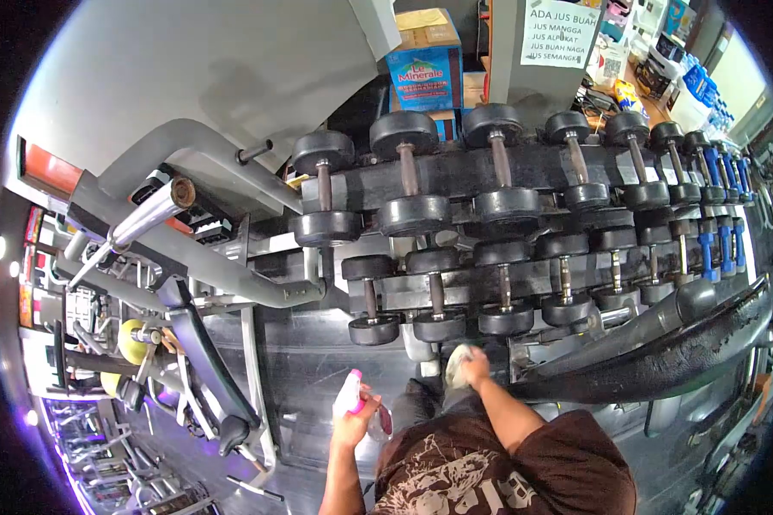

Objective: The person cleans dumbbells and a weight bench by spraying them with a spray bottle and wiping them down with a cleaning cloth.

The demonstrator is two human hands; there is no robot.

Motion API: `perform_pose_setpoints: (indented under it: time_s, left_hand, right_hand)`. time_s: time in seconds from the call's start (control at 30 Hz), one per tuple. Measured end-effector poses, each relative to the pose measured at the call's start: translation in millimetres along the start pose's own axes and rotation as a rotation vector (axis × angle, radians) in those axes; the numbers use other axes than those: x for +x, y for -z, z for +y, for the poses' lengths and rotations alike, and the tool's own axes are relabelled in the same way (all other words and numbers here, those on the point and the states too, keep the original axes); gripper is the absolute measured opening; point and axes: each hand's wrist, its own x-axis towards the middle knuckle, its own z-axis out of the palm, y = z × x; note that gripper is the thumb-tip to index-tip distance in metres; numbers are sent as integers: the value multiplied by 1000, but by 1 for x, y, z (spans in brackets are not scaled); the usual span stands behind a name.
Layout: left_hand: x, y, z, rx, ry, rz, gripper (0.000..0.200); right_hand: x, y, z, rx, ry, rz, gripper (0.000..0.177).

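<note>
My left hand (pixel 358 415) is wrapped round a spray bottle (pixel 349 395) with a white and pink trigger head and a clear body. In my right hand (pixel 473 367) is a bunched pale cloth (pixel 459 364), held low in front of the lower row of dumbbells. Just beyond the cloth sit black round-headed dumbbells, among them one with a metal handle (pixel 504 288) and another to its left (pixel 437 296). Larger black dumbbells (pixel 500 163) fill the upper tier of the rack (pixel 541 178).
A padded black bench (pixel 644 343) lies close on my right. To the left stand a grey machine frame with a bar (pixel 150 215) and a narrow bench (pixel 206 360). Behind the rack are a blue carton (pixel 423 77) and a paper sign (pixel 560 34). Smaller blue dumbbells (pixel 709 249) stand at the right end.
</note>
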Motion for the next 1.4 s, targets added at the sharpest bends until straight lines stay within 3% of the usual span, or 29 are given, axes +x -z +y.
perform_pose_setpoints:
  time_s: [0.03,0.07,0.1,0.13,0.23,0.3,0.5,0.53,0.57,0.63,0.73,0.77,1.0,1.1,1.23,1.4]
  left_hand:
    - [2,-1,-3,-26,10,-20,28]
    - [7,-3,-9,-54,16,-43,28]
    - [10,-5,-12,-83,22,-66,28]
    - [14,-5,-6,41,15,-96,27]
    - [20,-1,0,43,-13,-112,28]
    - [23,2,-1,-6,-6,-83,28]
    - [45,5,1,-65,51,-156,25]
    - [51,5,2,-86,77,-183,25]
    - [61,5,-5,-20,50,-208,24]
    - [83,3,-18,111,-3,-257,24]
    - [110,-8,-5,85,40,-247,22]
    - [120,-11,-3,46,55,-247,21]
    - [164,-29,38,289,56,-359,35]
    - [187,-46,28,323,50,-365,31]
    - [207,-59,26,272,99,-380,32]
    - [218,-54,6,111,96,-352,39]
  right_hand:
    - [5,-2,1,58,-47,122,37]
    - [17,-5,-2,318,-10,146,40]
    - [28,-10,-10,271,74,233,43]
    - [38,-10,-27,253,34,231,45]
    - [39,-34,-56,82,5,242,45]
    - [31,-61,-44,-167,220,371,50]
    - [-18,-19,-53,66,370,-73,44]
    - [-13,-20,-53,289,346,-130,41]
    - [-12,-8,-45,72,349,-96,38]
    - [-23,28,-68,352,116,-156,32]
    - [-39,74,-94,622,-92,-48,38]
    - [-32,80,-75,664,14,-14,37]
    - [-67,129,-109,775,-4,191,34]
    - [-48,125,-101,798,-25,190,35]
    - [-9,118,-138,741,-22,124,38]
    - [75,70,-195,464,343,206,34]
